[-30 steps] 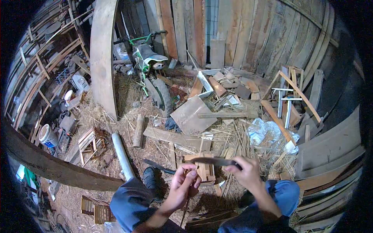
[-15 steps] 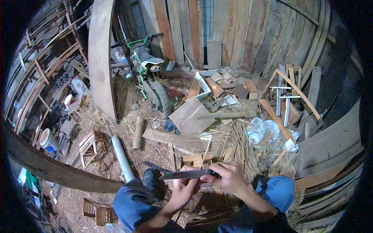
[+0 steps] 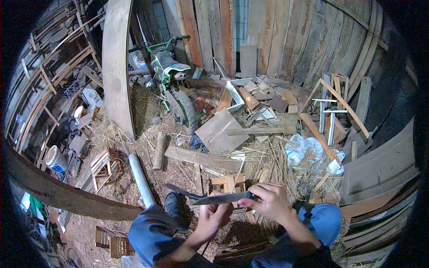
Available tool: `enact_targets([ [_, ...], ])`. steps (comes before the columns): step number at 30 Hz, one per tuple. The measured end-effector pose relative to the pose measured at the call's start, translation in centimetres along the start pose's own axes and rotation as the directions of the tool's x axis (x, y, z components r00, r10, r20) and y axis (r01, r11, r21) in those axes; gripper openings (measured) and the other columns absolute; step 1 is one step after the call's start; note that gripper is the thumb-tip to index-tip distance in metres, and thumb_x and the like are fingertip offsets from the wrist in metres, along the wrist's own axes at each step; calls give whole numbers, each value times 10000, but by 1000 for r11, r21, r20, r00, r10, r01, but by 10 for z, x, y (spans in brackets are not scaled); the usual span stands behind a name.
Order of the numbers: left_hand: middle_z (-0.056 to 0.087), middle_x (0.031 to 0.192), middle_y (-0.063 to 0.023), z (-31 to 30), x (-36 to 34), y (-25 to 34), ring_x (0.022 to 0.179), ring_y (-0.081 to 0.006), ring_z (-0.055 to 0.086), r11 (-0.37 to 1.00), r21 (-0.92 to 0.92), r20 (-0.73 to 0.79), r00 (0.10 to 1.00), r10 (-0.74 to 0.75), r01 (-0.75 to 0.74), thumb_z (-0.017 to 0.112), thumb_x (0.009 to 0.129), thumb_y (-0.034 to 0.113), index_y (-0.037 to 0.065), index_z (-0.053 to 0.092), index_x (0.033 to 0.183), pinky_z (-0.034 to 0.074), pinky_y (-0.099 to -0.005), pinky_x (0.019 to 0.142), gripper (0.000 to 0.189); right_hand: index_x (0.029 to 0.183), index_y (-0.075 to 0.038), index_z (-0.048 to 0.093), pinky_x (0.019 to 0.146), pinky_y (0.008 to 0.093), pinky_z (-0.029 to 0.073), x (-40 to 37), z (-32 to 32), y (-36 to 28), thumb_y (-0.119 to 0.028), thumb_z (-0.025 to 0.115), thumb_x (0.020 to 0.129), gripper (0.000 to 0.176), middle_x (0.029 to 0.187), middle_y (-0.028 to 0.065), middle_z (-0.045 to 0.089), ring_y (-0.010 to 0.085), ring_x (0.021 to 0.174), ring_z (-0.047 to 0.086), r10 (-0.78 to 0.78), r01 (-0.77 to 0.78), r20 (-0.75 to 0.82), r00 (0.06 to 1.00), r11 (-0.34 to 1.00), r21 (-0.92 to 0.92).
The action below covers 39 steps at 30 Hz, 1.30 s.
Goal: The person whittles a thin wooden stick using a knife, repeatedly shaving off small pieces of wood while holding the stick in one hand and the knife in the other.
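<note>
In the head view, the right hand (image 3: 269,202) is gripping a knife (image 3: 223,198) by its handle, the blade crossing before the left hand (image 3: 212,222), which is pinching a thin strip (image 3: 241,169); both are hovering close together by the near edge of a wooden frame (image 3: 229,181).

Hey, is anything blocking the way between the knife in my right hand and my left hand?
Nothing visible stands between them. From this view, the knife in the right hand overlaps the left hand; whether they touch, I can't tell.
</note>
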<state>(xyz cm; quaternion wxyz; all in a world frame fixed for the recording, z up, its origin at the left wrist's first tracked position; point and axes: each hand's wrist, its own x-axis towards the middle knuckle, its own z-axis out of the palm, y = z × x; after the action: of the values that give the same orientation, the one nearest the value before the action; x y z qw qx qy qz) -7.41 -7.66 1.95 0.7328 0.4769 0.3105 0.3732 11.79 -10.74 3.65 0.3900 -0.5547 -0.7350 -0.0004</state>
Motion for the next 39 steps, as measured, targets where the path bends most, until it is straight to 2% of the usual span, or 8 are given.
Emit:
enact_targets([
  [11, 412, 614, 39, 2, 3, 3, 489, -33, 344, 999, -40, -8, 1000, 14, -14, 500, 957, 110, 56, 479, 954, 255, -208, 411, 57, 707, -81, 645, 460, 311, 431, -8, 0, 13, -410, 721, 749, 340, 567, 41, 590, 160, 512, 597, 2, -4, -21, 1000, 995, -95],
  [13, 419, 611, 36, -4, 1, 1, 479, -34, 341, 993, -57, -19, 995, 103, -104, 494, 961, 116, 49, 493, 986, 261, -209, 410, 72, 747, -71, 657, 460, 321, 417, -3, -14, 32, -358, 677, 816, 295, 582, 41, 594, 146, 506, 569, 381, -366, -229, 896, 924, 106],
  [16, 418, 609, 37, -7, -7, 12, 479, -32, 342, 967, 111, 62, 973, 224, -230, 494, 961, 114, 52, 491, 1003, 265, -215, 409, 75, 788, -62, 648, 475, 383, 424, -8, -53, 65, -373, 666, 819, 313, 642, 103, 614, 288, 527, 592, 458, -518, -265, 849, 819, -245],
  [18, 432, 620, 34, -10, -6, 12, 480, -31, 348, 993, 18, -27, 993, 116, -115, 489, 964, 117, 56, 488, 1023, 269, -214, 411, 86, 798, -56, 646, 469, 380, 413, -21, -51, 65, -392, 660, 821, 337, 621, 120, 603, 283, 524, 593, 358, -442, -400, 843, 886, -138],
  [22, 487, 659, 13, -14, -6, 15, 498, -34, 386, 996, -64, -60, 996, -73, 70, 498, 964, 150, 62, 498, 1039, 286, -203, 425, 116, 765, -54, 616, 471, 372, 428, -24, -29, 31, -391, 682, 803, 345, 603, 102, 592, 278, 505, 576, 354, -382, -194, 915, 915, -130],
  [28, 634, 825, -46, -12, 2, -1, 712, -97, 587, 998, 52, -76, 996, -40, 44, 530, 940, 97, 9, 561, 1044, 473, -228, 639, 140, 715, -65, 618, 459, 304, 457, -15, -2, 8, -414, 703, 772, 364, 606, 52, 610, 196, 516, 614, 29, -33, -81, 996, 999, -41],
  [31, 519, 673, 25, 5, 3, 0, 508, -20, 408, 990, 74, -31, 992, 121, -118, 527, 945, 119, 36, 538, 1006, 299, -193, 421, 103, 713, -71, 614, 458, 306, 453, -7, 2, -2, -411, 714, 757, 358, 603, 44, 603, 202, 518, 610, -4, 4, 6, 1000, 999, -36],
  [39, 508, 692, 35, 9, 3, -6, 522, -5, 407, 986, 106, -6, 991, 130, -129, 523, 934, 72, 49, 512, 1024, 300, -183, 427, 94, 708, -83, 619, 442, 314, 431, 3, 6, -4, -419, 730, 729, 355, 579, 38, 577, 206, 494, 588, -36, 36, -4, 999, 999, 23],
])
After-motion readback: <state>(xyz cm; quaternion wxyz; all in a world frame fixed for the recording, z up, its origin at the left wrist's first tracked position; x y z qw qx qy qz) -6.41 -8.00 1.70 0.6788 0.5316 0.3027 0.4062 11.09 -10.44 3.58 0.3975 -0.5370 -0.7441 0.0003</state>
